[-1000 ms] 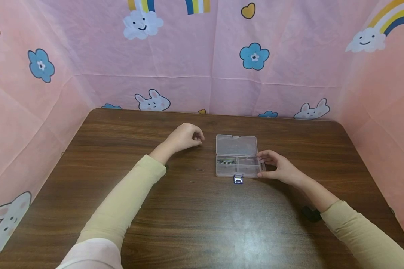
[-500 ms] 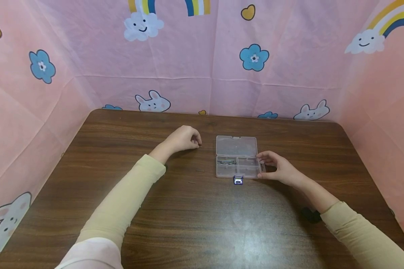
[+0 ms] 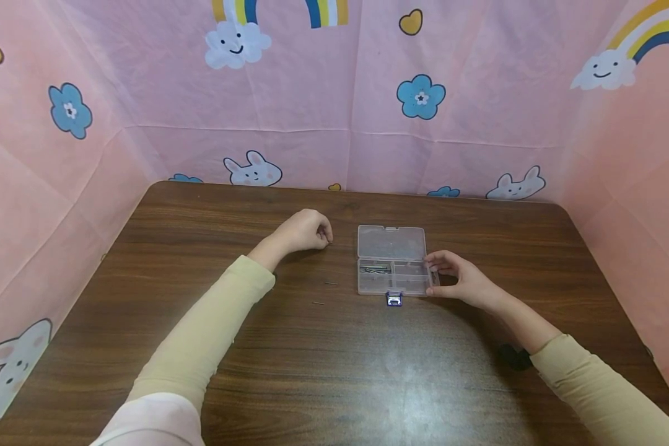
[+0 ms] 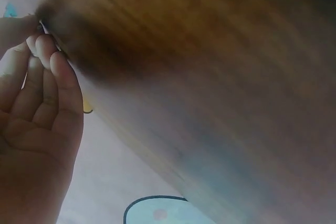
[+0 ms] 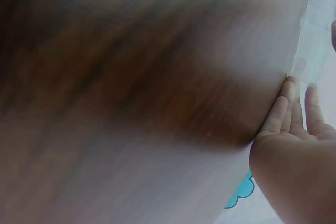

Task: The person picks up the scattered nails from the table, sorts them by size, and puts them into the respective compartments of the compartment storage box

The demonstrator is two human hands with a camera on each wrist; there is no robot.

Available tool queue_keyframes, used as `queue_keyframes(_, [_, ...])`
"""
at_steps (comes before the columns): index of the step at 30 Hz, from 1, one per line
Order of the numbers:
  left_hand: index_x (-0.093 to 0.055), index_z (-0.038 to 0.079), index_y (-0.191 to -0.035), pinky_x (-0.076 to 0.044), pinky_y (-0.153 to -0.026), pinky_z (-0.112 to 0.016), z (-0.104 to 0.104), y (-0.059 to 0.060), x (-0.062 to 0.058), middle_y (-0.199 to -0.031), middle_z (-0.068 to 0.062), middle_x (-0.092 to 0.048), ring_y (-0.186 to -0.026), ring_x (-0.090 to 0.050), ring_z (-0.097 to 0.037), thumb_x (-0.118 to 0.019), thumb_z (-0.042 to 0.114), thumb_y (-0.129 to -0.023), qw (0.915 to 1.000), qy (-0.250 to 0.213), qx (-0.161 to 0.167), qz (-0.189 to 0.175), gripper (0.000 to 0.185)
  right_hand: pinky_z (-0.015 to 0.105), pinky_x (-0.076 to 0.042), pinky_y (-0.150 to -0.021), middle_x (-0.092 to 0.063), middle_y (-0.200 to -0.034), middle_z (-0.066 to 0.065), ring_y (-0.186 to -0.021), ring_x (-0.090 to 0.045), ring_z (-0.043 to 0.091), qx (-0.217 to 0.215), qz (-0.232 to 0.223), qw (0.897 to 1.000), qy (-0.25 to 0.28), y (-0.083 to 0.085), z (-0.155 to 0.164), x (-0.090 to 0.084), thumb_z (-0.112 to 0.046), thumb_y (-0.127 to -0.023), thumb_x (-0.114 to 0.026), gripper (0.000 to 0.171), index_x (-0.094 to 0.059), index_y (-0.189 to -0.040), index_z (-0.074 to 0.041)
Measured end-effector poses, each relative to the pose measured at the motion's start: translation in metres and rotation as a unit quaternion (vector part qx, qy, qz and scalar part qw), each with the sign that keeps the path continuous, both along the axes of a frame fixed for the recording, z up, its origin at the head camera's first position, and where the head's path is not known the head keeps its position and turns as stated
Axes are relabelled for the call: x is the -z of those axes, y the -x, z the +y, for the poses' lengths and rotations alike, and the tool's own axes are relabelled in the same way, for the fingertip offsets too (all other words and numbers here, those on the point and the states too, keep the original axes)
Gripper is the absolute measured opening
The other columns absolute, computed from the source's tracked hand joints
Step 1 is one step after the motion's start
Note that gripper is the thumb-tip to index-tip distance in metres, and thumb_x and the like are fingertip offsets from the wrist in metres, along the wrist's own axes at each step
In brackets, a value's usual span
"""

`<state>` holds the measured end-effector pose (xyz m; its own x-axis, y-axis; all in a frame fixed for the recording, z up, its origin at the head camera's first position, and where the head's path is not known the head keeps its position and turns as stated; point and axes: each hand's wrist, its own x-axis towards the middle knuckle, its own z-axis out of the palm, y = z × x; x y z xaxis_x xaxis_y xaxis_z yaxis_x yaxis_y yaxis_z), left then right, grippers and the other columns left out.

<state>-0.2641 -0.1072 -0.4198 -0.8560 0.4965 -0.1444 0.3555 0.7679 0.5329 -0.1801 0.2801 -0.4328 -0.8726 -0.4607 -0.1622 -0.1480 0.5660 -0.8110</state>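
A clear plastic compartment box point(image 3: 409, 286) lies on the brown table with its lid point(image 3: 391, 242) folded back and a blue latch point(image 3: 394, 299) at the front. Several thin metal nails point(image 3: 375, 270) lie in its back left compartment. My right hand point(image 3: 465, 282) holds the box's right end, thumb at the front corner and fingers at the back. Left of the box, my left hand point(image 3: 303, 230) is low over the table, thumb and fingertips pinched together. In the left wrist view a tiny glint of a nail point(image 4: 43, 23) shows at the fingertips, mostly hidden.
Two loose nails lie on the table between the left forearm and the box: one nail point(image 3: 331, 283) farther back, another nail point(image 3: 318, 303) nearer. Pink printed cloth point(image 3: 312, 111) hangs along the back and sides of the table point(image 3: 290, 371).
My left hand has drawn slightly left and toward me, its fingertips closing on a nail whose end showed half a second ago. My right hand and the box have stayed put.
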Motion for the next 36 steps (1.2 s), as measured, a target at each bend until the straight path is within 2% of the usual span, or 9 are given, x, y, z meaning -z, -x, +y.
queue_keyframes(9, [-0.077, 0.009, -0.091, -0.045, -0.071, -0.028, 0.0, -0.005, -0.004, -0.085, -0.004, -0.07, -0.074, -0.055, -0.015, -0.066, 0.002, -0.09, 0.9999, -0.004, 0.003, 0.011, 0.013, 0.024, -0.045, -0.113, -0.06, -0.14, 0.021, -0.131, -0.056, 0.038, -0.001, -0.001, 1.0, 0.002, 0.0, 0.001, -0.002, -0.011, -0.092, -0.083, 0.059, -0.054, -0.142, 0.0])
queue_keyframes(11, [-0.077, 0.009, -0.092, -0.046, -0.073, -0.028, 0.0, -0.007, -0.005, -0.085, -0.003, -0.07, -0.075, -0.056, -0.015, -0.067, 0.002, -0.09, 0.9998, -0.007, 0.002, 0.019, 0.012, 0.03, -0.046, -0.115, -0.06, -0.14, 0.022, -0.131, -0.056, 0.038, -0.002, 0.0, 1.0, 0.002, 0.001, 0.001, -0.002, -0.01, -0.092, -0.083, 0.059, -0.054, -0.142, 0.0])
queue_keyframes(15, [-0.077, 0.009, -0.091, -0.048, -0.074, -0.029, 0.001, -0.011, -0.007, -0.082, -0.002, -0.07, -0.075, -0.057, -0.014, -0.068, 0.002, -0.09, 0.9994, -0.021, 0.002, 0.028, 0.011, 0.051, -0.044, -0.118, -0.06, -0.14, 0.022, -0.131, -0.056, 0.038, -0.005, -0.002, 1.0, 0.001, 0.002, 0.0, -0.002, -0.01, -0.092, -0.083, 0.059, -0.054, -0.142, 0.001])
queue_keyframes(17, [-0.077, 0.009, -0.091, -0.049, -0.073, -0.029, 0.002, -0.014, -0.008, -0.081, -0.002, -0.07, -0.074, -0.057, -0.014, -0.069, 0.002, -0.09, 0.999, -0.032, 0.006, 0.032, 0.011, 0.05, -0.044, -0.118, -0.06, -0.14, 0.022, -0.131, -0.055, 0.037, -0.004, -0.004, 1.0, 0.002, 0.002, 0.0, -0.002, -0.009, -0.092, -0.083, 0.059, -0.054, -0.142, 0.0])
queue_keyframes(21, [-0.078, 0.008, -0.092, -0.05, -0.073, -0.028, 0.006, -0.02, -0.01, -0.081, -0.001, -0.071, -0.075, -0.058, -0.013, -0.069, 0.001, -0.09, 0.997, -0.055, 0.025, 0.048, 0.011, 0.029, -0.046, -0.114, -0.06, -0.14, 0.022, -0.131, -0.055, 0.036, -0.001, -0.007, 1.0, 0.003, 0.002, 0.0, -0.002, -0.01, -0.092, -0.083, 0.059, -0.054, -0.142, 0.0])
queue_keyframes(23, [-0.078, 0.008, -0.092, -0.05, -0.073, -0.027, 0.009, -0.023, -0.011, -0.082, -0.001, -0.072, -0.076, -0.059, -0.013, -0.07, 0.001, -0.09, 0.9956, -0.062, 0.037, 0.059, 0.011, 0.026, -0.045, -0.113, -0.06, -0.141, 0.022, -0.131, -0.055, 0.036, 0.0, -0.008, 1.0, 0.002, 0.002, 0.0, -0.002, -0.01, -0.092, -0.083, 0.059, -0.054, -0.142, 0.0])
queue_keyframes(29, [-0.078, 0.007, -0.093, -0.051, -0.073, -0.026, 0.018, -0.031, -0.013, -0.085, -0.001, -0.073, -0.077, -0.06, -0.013, -0.07, 0.001, -0.09, 0.9913, -0.074, 0.071, 0.083, 0.011, 0.048, -0.044, -0.119, -0.059, -0.141, 0.021, -0.133, -0.055, 0.037, 0.001, -0.01, 1.0, -0.002, 0.003, 0.001, -0.003, -0.011, -0.092, -0.083, 0.06, -0.053, -0.143, 0.0])
queue_keyframes(31, [-0.078, 0.007, -0.093, -0.05, -0.073, -0.026, 0.021, -0.033, -0.013, -0.086, -0.001, -0.073, -0.077, -0.06, -0.012, -0.07, 0.001, -0.09, 0.9907, -0.075, 0.076, 0.084, 0.01, 0.043, -0.045, -0.119, -0.059, -0.141, 0.021, -0.133, -0.055, 0.037, -0.001, -0.01, 1.0, -0.002, 0.003, 0.001, -0.003, -0.012, -0.093, -0.082, 0.06, -0.053, -0.143, -0.001])
queue_keyframes(36, [-0.078, 0.009, -0.092, -0.051, -0.073, -0.024, 0.028, -0.038, -0.014, -0.087, 0.0, -0.074, -0.077, -0.06, -0.01, -0.07, 0.002, -0.09, 0.9906, -0.07, 0.085, 0.081, 0.011, 0.015, -0.043, -0.109, -0.059, -0.141, 0.021, -0.132, -0.055, 0.036, -0.004, -0.012, 1.0, 0.004, 0.003, 0.001, -0.002, -0.013, -0.093, -0.082, 0.06, -0.053, -0.144, -0.001])
